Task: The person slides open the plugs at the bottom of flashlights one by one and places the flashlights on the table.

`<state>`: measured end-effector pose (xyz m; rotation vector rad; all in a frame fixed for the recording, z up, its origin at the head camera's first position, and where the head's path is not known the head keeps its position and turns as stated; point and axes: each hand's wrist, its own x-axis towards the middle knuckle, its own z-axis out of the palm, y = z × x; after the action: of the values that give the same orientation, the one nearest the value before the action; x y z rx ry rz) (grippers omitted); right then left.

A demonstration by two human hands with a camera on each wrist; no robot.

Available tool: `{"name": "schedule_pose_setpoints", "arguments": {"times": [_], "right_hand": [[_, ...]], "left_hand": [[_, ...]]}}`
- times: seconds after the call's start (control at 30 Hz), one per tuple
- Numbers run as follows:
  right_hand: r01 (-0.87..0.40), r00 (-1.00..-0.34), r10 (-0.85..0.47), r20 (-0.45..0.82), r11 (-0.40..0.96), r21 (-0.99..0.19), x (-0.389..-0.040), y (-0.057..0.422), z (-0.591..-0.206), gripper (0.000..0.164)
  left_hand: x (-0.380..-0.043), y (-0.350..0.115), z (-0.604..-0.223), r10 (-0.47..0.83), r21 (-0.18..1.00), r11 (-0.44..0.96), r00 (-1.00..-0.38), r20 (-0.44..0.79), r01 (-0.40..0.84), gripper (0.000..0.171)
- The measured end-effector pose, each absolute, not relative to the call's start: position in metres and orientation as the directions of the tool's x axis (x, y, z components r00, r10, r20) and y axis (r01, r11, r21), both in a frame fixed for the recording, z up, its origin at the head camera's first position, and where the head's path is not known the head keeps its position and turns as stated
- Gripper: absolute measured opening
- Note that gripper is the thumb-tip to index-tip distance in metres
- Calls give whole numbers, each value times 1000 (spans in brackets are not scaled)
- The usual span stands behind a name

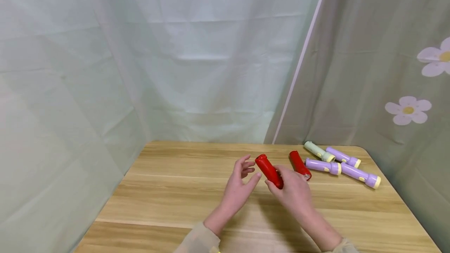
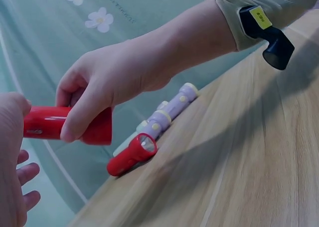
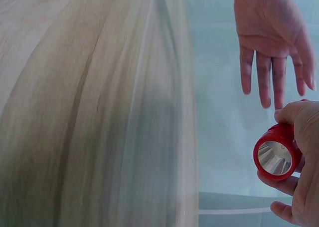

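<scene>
A red flashlight (image 1: 268, 170) is held above the table by my right hand (image 1: 293, 192), whose thumb and fingers curl round its lens end. In the right wrist view the reflector (image 3: 274, 158) of this flashlight faces the camera. Beside its tail end is my left hand (image 1: 239, 184), fingers mostly extended; the right wrist view (image 3: 271, 42) shows that palm facing the flashlight with nothing gripped. A second red flashlight (image 1: 300, 165) lies on the table just beyond my right hand.
On the wooden table (image 1: 168, 202), at the far right, lie a pale green flashlight (image 1: 318, 151) and several purple flashlights (image 1: 356, 172), close together. A pale curtain (image 1: 211, 69) hangs behind the table; a greyer one with flowers (image 1: 408, 110) hangs on the right.
</scene>
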<state>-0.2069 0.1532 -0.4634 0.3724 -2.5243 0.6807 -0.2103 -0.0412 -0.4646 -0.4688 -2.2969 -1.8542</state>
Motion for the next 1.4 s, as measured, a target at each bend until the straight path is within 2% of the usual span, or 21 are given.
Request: {"name": "schedule_pose_setpoints", "arguments": {"times": [0.5,1.13,1.4], "right_hand": [[-441,-771,-172,613,839,-319,-206,136,-465,46],[-470,-739,-216,638,844,-258,-208,128,-468,38],[-484,-718,-240,653,847,-221,-209,126,-468,38]], "left_hand": [[-209,-31,-463,62,954,171,-969,241,248,73],[-208,-31,-467,-28,948,232,-973,230,218,64],[-208,-32,-468,-46,947,222,-968,246,231,65]]}}
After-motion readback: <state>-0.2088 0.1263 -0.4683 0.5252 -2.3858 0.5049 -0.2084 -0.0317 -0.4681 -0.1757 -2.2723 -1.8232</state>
